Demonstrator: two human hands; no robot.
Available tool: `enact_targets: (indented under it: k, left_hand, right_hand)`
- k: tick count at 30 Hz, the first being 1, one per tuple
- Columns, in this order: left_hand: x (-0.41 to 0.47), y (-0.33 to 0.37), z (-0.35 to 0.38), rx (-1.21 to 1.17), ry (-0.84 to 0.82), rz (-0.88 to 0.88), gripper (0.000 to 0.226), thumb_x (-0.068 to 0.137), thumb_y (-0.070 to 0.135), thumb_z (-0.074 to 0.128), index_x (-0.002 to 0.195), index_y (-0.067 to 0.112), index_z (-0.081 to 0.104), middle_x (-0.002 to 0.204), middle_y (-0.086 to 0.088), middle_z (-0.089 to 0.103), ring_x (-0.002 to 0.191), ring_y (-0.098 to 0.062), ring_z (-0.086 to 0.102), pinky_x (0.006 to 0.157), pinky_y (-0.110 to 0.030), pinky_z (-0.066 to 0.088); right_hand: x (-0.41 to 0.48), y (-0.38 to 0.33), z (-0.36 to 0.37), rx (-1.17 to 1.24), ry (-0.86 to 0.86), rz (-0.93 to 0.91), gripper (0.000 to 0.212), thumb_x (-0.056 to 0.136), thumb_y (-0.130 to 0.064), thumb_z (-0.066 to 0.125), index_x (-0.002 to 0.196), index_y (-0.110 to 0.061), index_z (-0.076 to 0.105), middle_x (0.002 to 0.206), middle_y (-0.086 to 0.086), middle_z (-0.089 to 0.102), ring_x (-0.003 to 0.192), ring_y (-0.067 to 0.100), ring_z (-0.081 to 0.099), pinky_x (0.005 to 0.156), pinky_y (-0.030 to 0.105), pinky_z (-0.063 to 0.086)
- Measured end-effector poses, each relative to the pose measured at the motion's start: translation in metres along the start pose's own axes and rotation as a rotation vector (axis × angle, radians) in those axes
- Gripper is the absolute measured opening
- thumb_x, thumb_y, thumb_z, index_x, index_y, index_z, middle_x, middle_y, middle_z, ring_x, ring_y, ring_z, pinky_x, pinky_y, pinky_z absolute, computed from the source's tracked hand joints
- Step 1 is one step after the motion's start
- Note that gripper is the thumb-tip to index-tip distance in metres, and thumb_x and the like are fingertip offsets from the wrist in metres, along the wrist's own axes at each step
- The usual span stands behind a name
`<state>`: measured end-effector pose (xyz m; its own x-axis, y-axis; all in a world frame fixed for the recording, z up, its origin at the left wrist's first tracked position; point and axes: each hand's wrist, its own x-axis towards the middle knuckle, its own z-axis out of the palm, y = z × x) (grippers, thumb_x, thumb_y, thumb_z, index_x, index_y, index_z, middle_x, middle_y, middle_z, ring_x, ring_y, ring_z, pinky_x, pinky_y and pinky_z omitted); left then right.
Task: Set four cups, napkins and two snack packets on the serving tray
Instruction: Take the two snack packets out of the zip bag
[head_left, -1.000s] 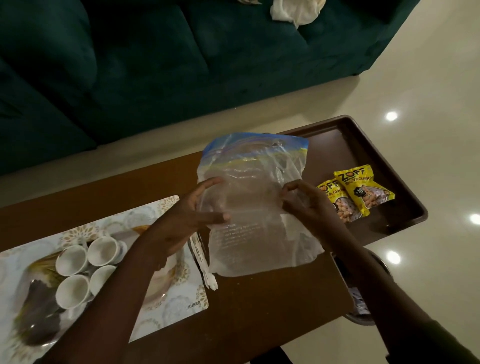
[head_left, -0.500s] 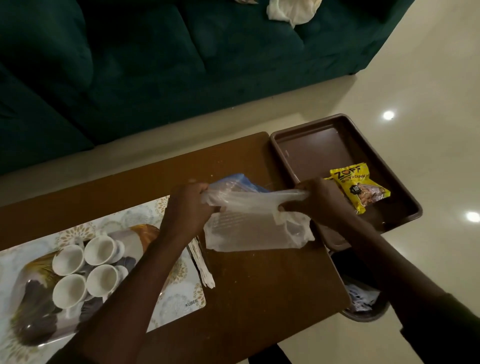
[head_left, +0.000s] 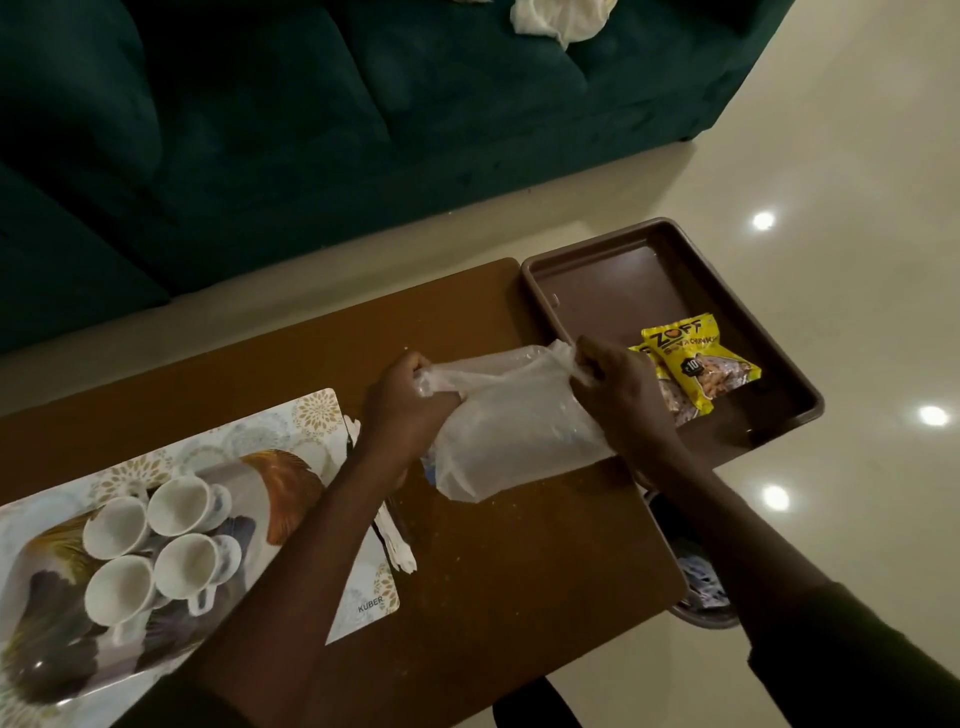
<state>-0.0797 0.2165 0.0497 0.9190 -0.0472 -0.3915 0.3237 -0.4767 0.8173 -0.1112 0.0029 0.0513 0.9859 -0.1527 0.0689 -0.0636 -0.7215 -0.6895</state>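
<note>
A brown serving tray (head_left: 613, 291) overhangs the right end of the wooden table. Two yellow snack packets (head_left: 698, 364) lie in its near right part, one partly under the other. A clear plastic bag (head_left: 514, 431) is folded over just above the table's middle. My left hand (head_left: 402, 400) grips its left end and my right hand (head_left: 618, 395) pinches its right end. Several white cups (head_left: 156, 545) stand huddled on a patterned placemat (head_left: 317, 415) at the left. A thin white stack, perhaps napkins (head_left: 400, 551), lies beside the mat, partly hidden by my left forearm.
A dark green sofa (head_left: 311, 130) runs along the far side with a white cloth (head_left: 561, 21) on it. A round bin (head_left: 701, 587) sits on the glossy floor below the table's right end. Ceiling lights reflect off the floor at the right.
The bag, held up flat a second ago, has been folded down and bunched between both hands. My hands have dropped toward the table with it.
</note>
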Motion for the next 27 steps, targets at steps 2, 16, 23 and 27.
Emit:
enact_targets:
  k: [2, 16, 23, 27]
  left_hand:
    - [-0.006, 0.008, 0.003, -0.249, -0.088, -0.101, 0.031, 0.080, 0.025, 0.076, 0.103, 0.018, 0.055, 0.106, -0.006, 0.068, 0.090, -0.022, 0.068, 0.069, -0.038, 0.058]
    - [-0.017, 0.011, 0.078, 0.034, -0.021, -0.121, 0.010, 0.090, 0.018, 0.060, 0.098, 0.016, 0.067, 0.096, -0.004, 0.070, 0.084, -0.023, 0.067, 0.072, -0.039, 0.059]
    - [-0.034, 0.024, 0.066, -0.670, -0.439, -0.467, 0.029, 0.097, 0.033, 0.047, 0.110, 0.017, 0.066, 0.103, -0.011, 0.071, 0.081, -0.020, 0.068, 0.052, -0.025, 0.055]
    - [-0.034, 0.034, 0.060, -0.855, -0.791, -0.485, 0.078, 0.088, 0.073, 0.029, 0.132, 0.017, 0.059, 0.124, -0.014, 0.067, 0.096, -0.023, 0.068, 0.060, -0.023, 0.048]
  right_hand:
    - [-0.003, -0.002, 0.001, -0.110, 0.036, -0.119, 0.027, 0.077, 0.006, 0.056, 0.062, -0.012, 0.041, 0.060, 0.003, 0.046, 0.054, 0.017, 0.041, 0.048, 0.033, 0.030]
    - [-0.044, -0.019, 0.011, -0.057, 0.196, -0.088, 0.004, 0.076, -0.016, 0.050, 0.080, -0.017, 0.050, 0.074, -0.010, 0.045, 0.061, 0.005, 0.037, 0.049, 0.014, 0.033]
    - [-0.067, -0.021, 0.008, 0.164, 0.029, 0.045, 0.032, 0.086, -0.038, 0.067, 0.110, -0.017, 0.067, 0.110, -0.005, 0.065, 0.103, 0.009, 0.057, 0.083, 0.027, 0.050]
    - [-0.077, -0.013, 0.003, 0.128, -0.126, 0.063, 0.063, 0.069, -0.047, 0.079, 0.121, -0.019, 0.058, 0.129, -0.005, 0.054, 0.117, 0.004, 0.045, 0.086, -0.003, 0.031]
